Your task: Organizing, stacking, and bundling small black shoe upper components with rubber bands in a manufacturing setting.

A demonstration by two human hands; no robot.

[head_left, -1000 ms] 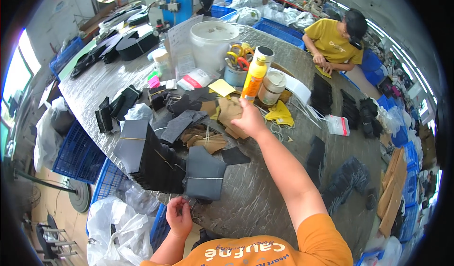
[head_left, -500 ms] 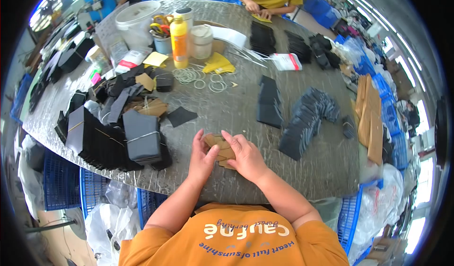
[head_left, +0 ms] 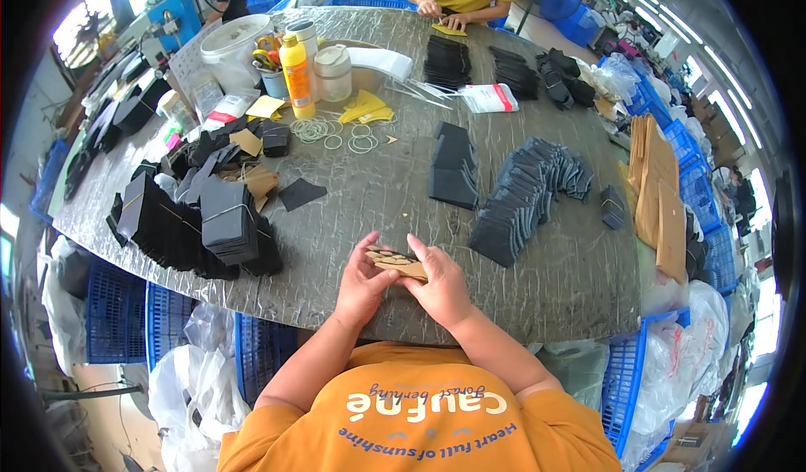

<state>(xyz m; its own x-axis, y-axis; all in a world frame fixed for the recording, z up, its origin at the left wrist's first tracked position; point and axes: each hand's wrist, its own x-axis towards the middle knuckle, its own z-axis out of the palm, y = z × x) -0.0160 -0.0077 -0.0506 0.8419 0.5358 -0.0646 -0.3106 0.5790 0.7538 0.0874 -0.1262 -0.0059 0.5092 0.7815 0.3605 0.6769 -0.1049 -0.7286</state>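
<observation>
Extended forward from orange sleeves (head_left: 270, 438), with forearms (head_left: 315, 354) angled inward toward each other. Gripping small tan pieces (head_left: 401, 265) at opposite ends with left hand (head_left: 359, 291) and right hand (head_left: 443, 287). Pinching with both thumbs along the near edge and bent fingers behind; cannot tell exact contact of every fingertip. Holding the pieces over the dark table (head_left: 353, 170), near its front edge, to the right of a banded dark stack (head_left: 227, 224) and short of fanned dark pieces (head_left: 527, 195), touching neither.

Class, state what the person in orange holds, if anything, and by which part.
A small stack of brown pieces, gripped at its two ends: left hand on one, right hand on the other.
</observation>
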